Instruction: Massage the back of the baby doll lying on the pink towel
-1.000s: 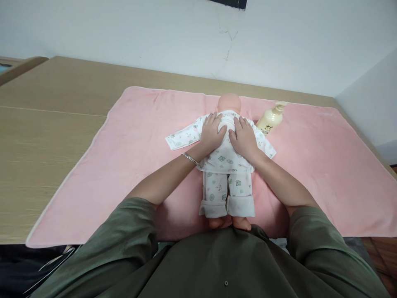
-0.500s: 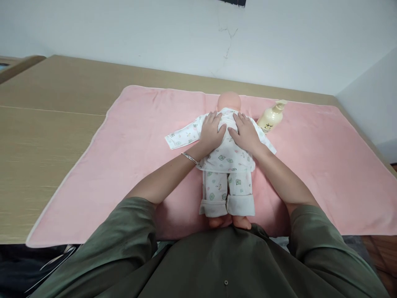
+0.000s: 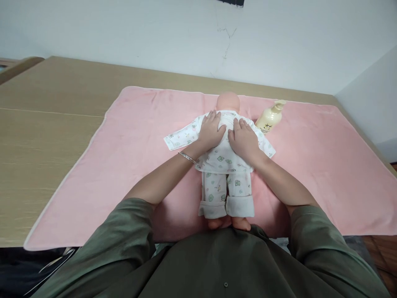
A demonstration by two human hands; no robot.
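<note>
A baby doll (image 3: 228, 159) in white printed pyjamas lies face down, its bald head toward the wall and its bare feet against my front. My left hand (image 3: 211, 131) rests flat on the left of its upper back, fingers pointing toward the head. On the right of the upper back lies my right hand (image 3: 243, 138), also flat, with its fingers stretched out. Both thumbs point inward, a small gap between them. The doll's sleeves spread out to either side, and its trouser cuffs are turned up.
Under the doll a pink blanket (image 3: 130, 165) covers much of the wooden table (image 3: 56, 132). A pale yellow pump bottle (image 3: 270, 118) stands on the blanket, close to the doll's right-hand sleeve. Behind the table rises a white wall (image 3: 173, 37).
My right hand has slid slightly down the doll's back toward me. My left hand stays almost in place, and the view has shifted a little.
</note>
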